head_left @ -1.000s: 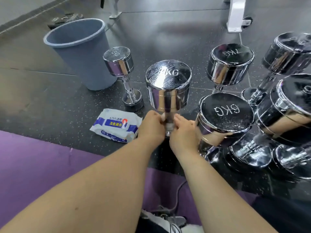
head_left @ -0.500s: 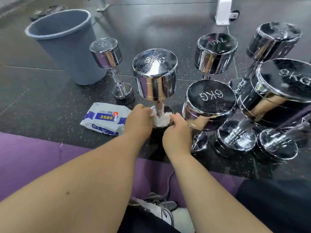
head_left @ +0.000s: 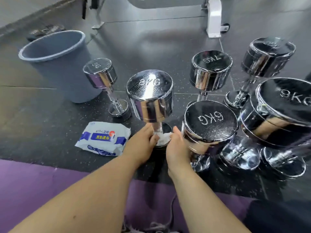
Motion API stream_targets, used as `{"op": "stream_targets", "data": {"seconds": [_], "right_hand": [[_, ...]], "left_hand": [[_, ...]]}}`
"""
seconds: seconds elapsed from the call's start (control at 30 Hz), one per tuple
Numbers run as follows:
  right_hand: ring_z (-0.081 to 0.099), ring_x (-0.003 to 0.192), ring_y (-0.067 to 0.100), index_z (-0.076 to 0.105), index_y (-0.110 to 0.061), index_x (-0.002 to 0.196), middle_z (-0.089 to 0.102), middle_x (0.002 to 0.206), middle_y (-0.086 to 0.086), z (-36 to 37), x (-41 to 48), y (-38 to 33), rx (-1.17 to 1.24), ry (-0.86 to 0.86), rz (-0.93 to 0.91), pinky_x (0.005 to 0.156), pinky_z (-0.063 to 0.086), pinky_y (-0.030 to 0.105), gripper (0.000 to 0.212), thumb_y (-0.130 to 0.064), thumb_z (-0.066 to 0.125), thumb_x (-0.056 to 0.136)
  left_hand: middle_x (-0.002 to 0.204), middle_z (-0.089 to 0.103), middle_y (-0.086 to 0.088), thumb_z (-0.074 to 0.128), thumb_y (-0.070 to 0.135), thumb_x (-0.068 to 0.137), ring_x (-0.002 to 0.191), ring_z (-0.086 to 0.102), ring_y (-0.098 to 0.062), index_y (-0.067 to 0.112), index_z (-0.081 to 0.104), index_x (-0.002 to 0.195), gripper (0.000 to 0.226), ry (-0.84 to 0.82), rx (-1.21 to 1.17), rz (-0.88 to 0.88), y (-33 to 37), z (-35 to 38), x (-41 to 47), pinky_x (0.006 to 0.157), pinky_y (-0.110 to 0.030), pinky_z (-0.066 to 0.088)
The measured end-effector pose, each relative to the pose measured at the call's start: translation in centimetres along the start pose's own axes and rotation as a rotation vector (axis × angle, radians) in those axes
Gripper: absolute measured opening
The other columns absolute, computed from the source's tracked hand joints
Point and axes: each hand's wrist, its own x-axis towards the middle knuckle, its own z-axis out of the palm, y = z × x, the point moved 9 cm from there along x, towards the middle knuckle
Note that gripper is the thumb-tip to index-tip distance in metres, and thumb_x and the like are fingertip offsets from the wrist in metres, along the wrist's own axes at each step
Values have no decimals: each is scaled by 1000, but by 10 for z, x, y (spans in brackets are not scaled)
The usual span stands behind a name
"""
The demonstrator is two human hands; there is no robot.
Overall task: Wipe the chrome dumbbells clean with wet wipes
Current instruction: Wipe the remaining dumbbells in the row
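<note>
Both hands have slid down the handle of the 8KG dumbbell [head_left: 149, 95] to its lower head — left hand [head_left: 143, 143] and right hand [head_left: 176, 147] each pinch the wet wipe [head_left: 164, 137] bunched there. The dumbbell stands upright on the floor [head_left: 42, 123] beside the wipe pack [head_left: 103, 138] — seemingly mid-clean, with the 6KG dumbbell [head_left: 210, 118] and others probably still to do.

9KG dumbbell [head_left: 284, 105] cut by right edge, far dumbbell [head_left: 269, 54] label blurred

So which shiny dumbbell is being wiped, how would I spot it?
Find the grey bin on the left and pass the small dumbbell beside it. The next dumbbell rightward is it: only this one has the left hand and right hand holding a white wipe at its handle.
</note>
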Motion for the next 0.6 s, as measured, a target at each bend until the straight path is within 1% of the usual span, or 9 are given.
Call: {"op": "stream_targets", "data": {"seconds": [0.03, 0.07, 0.13, 0.2, 0.3, 0.37, 0.43, 0.53, 0.6], "right_hand": [[62, 94, 8, 62, -20, 115, 62, 116, -1, -2, 2, 5, 92, 16, 1, 71, 46, 9, 26, -9, 45, 100], [60, 95, 4, 63, -22, 114, 62, 120, -6, -4, 3, 7, 122, 45, 12, 82, 45, 6, 26, -10, 48, 97], [49, 114, 9, 56, -20, 134, 53, 137, -6, -1, 4, 7, 58, 11, 20, 107, 36, 22, 36, -19, 45, 100], [41, 113, 10, 50, -15, 140, 50, 132, -4, 0, 6, 11, 20, -12, 59, 103, 32, 26, 40, -22, 40, 103], [47, 105, 8, 55, -21, 133, 50, 120, -10, 2, 0, 3, 8, -30, 14, 93, 34, 23, 36, -16, 36, 103], [52, 84, 4, 61, -32, 99, 58, 103, -10, 2, -1, 9, 35, -34, 58, 77, 40, 21, 30, -14, 38, 101], [47, 70, -4, 51, -33, 75, 51, 80, -18, 2, -3, 14, 70, -72, 95, 61, 39, 16, 34, -12, 38, 100], [53, 80, 2, 58, -34, 88, 53, 86, -16, 4, 2, 21, 112, -72, 133, 71, 43, 20, 23, -23, 42, 101], [55, 90, 8, 59, -29, 104, 57, 95, -13, 5, 8, 24, 156, -47, 132, 86, 42, 27, 14, -29, 46, 100]], "left_hand": [[93, 43, 10, 48, 20, 100, 97, 54, -27, 22, 34, 81, 24, -18, -12, -11, -2, -1, 1, 66, -30, 24], [90, 48, 9, 49, 19, 99, 97, 55, -28, 21, 39, 80, 22, -30, 2, -35, -6, -2, -1, 66, -30, 25], [109, 65, 8, 49, 16, 97, 106, 58, -29, 23, 61, 96, 14, 2, 43, -82, -12, -10, -8, 70, -31, 35], [127, 65, 1, 46, 17, 97, 113, 57, -29, 26, 65, 121, 32, 50, 149, -169, -11, -18, -15, 78, -30, 43], [112, 67, -11, 41, 13, 97, 103, 59, -33, 17, 63, 117, 30, 120, 248, -317, -2, -21, -28, 70, -31, 34], [107, 65, -10, 40, 9, 95, 92, 58, -30, 15, 56, 102, 19, 189, 106, -359, 6, -15, -34, 68, -30, 30], [112, 59, -8, 42, 12, 96, 85, 52, -23, 15, 49, 95, 7, 236, -50, -376, 3, 1, -29, 67, -30, 31], [131, 56, -8, 47, 17, 96, 113, 55, -24, 11, 52, 124, 29, 219, -116, -413, -12, 6, -19, 88, -31, 41], [118, 63, -10, 44, 11, 96, 112, 57, -31, 12, 59, 118, 27, 138, -160, -453, -24, 1, -6, 87, -32, 41]]}}
